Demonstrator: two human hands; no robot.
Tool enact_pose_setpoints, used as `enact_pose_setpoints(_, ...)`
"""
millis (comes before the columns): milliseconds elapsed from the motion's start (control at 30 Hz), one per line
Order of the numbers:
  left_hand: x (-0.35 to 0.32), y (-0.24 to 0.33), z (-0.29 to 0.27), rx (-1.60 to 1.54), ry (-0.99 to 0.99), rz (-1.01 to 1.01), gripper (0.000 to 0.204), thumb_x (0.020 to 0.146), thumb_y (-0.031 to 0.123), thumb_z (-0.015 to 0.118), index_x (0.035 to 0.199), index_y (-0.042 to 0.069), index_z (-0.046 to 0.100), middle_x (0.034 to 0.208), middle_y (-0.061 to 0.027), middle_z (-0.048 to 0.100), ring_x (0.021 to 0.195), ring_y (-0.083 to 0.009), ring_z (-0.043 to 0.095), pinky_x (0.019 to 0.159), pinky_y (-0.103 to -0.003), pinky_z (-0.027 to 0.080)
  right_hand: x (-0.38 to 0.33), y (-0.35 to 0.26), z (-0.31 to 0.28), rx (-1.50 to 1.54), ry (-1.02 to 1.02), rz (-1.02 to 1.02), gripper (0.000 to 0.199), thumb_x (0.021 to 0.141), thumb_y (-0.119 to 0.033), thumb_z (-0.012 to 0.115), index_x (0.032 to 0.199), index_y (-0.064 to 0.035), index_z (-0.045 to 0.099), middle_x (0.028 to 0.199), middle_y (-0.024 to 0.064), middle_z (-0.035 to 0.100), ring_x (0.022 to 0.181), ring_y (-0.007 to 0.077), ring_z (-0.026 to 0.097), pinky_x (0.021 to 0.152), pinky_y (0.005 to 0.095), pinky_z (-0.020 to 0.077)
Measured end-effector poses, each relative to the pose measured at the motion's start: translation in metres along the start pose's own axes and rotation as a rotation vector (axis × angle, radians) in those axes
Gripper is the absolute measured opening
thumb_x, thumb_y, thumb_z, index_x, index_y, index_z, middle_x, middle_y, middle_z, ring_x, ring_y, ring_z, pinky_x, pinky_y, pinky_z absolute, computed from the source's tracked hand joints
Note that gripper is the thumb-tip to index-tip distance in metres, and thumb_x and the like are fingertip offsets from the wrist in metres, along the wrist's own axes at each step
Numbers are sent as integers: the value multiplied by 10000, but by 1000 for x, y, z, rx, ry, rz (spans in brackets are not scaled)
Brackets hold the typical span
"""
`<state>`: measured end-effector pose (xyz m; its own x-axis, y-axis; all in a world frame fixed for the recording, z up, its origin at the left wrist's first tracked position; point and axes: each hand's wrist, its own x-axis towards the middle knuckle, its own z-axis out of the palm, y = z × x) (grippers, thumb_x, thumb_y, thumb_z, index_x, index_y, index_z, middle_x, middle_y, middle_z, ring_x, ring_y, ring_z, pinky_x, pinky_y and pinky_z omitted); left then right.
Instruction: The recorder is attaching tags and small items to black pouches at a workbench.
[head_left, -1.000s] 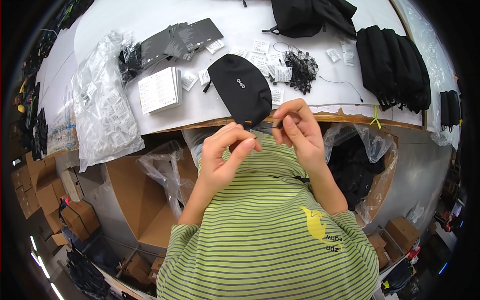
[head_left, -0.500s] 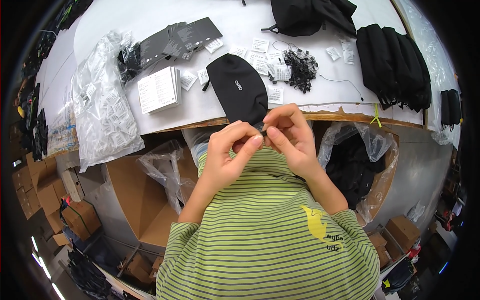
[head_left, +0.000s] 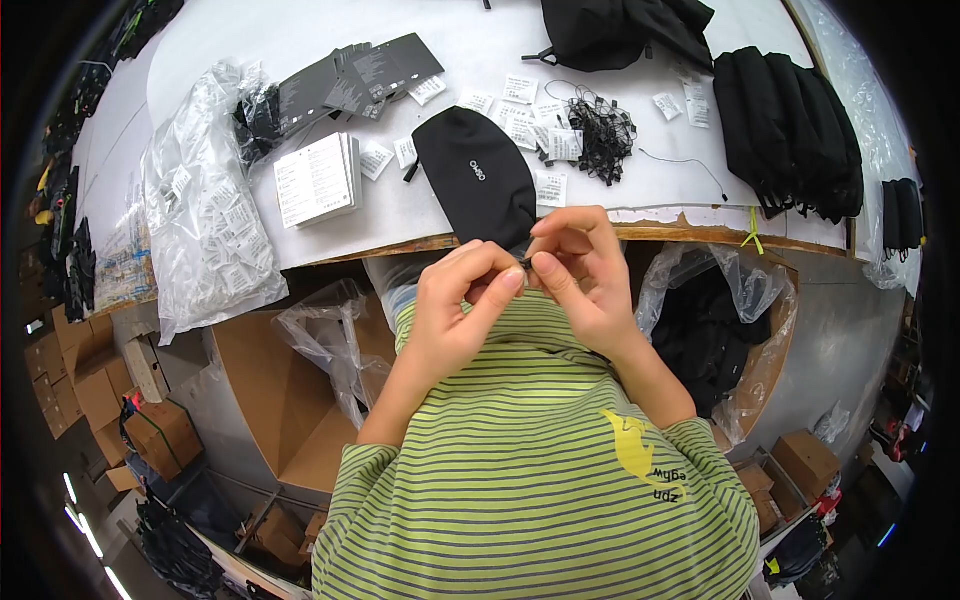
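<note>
The left hand (head_left: 462, 300) and right hand (head_left: 580, 262) pinch together on something tiny, perhaps a zipper pull, at the near end of the black oval fabric pouch (head_left: 476, 178) overhanging the white surface (head_left: 300, 40), where a slipped pinch could drop the pouch off the near edge.

Bright even overhead light, sharp centre; fisheye rim dark, perhaps blurred.
</note>
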<state>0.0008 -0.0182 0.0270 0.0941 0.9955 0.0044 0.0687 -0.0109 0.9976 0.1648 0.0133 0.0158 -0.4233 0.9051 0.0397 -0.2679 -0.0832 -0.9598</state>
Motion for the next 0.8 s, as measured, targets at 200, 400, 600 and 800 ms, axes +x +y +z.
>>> enact_pose_setpoints(200, 1, 6, -2, 221, -29, -2, 134, 859, 102, 579, 783, -8, 581, 685, -32, 540, 587, -102, 420, 532, -241, 318, 1, -7, -3, -134, -29, 11, 207, 905, -12, 539, 1096, -14, 460, 818, 65, 572, 713, 98, 557, 660, 229, 461)
enact_pose_setpoints(400, 2, -2, -4, 195, -28, -21, 98, 828, 91, 656, 823, 9, 603, 628, -24, 508, 565, -104, 431, 509, -237, 336, -2, -9, -4, -193, -37, 18, 205, 891, 13, 563, 1046, -26, 436, 865, 55, 554, 765, 102, 551, 686, 225, 456)
enact_pose_setpoints(600, 0, -11, -11, 25, -50, -105, 142, 787, 88, 712, 843, 19, 601, 637, 9, 551, 569, -41, 446, 528, -207, 349, 0, -7, 2, -278, -86, -19, 167, 899, -22, 559, 1012, -23, 436, 829, 49, 566, 748, 96, 563, 694, 243, 468)
enact_pose_setpoints(800, 1, -13, -12, -169, -57, -82, 184, 775, 70, 730, 826, 16, 561, 675, 19, 537, 600, -31, 453, 541, -186, 351, 0, -7, 0, 130, -135, 176, 154, 918, -42, 548, 1004, -41, 419, 861, 25, 510, 785, 79, 527, 708, 225, 444)
